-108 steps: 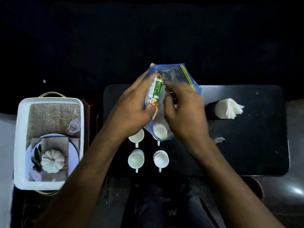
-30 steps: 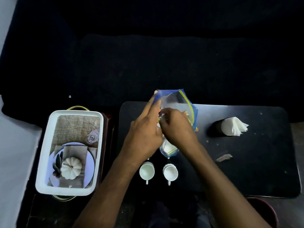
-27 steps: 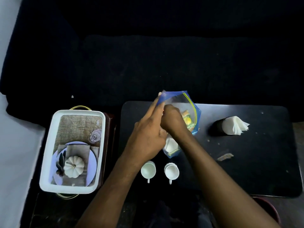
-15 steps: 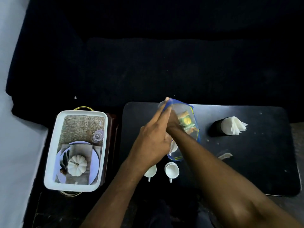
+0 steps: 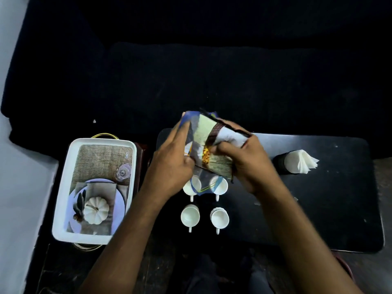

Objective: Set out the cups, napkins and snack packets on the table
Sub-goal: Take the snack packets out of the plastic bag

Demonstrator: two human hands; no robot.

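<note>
Above the black table (image 5: 331,209), my left hand (image 5: 171,164) holds the blue-edged clear zip bag (image 5: 189,128) by its left side. My right hand (image 5: 248,164) grips a pale green and white snack packet (image 5: 214,149), drawn partly out of the bag. Several white cups stand in two rows below the hands: two near ones (image 5: 190,216) (image 5: 219,217) in full view, two far ones (image 5: 187,186) (image 5: 221,186) partly covered by the bag's lower corner. White napkins (image 5: 301,164) sit in a dark holder at the right.
A white tray (image 5: 61,194) with a printed place-setting picture lies on a stand to the left of the table. A dark sofa fills the background. A small pale scrap (image 5: 257,203) lies on the table near my right forearm.
My right hand was deep inside the bag; now it has come out gripping a snack packet. Both hands and the bag have risen a little, uncovering the far cups.
</note>
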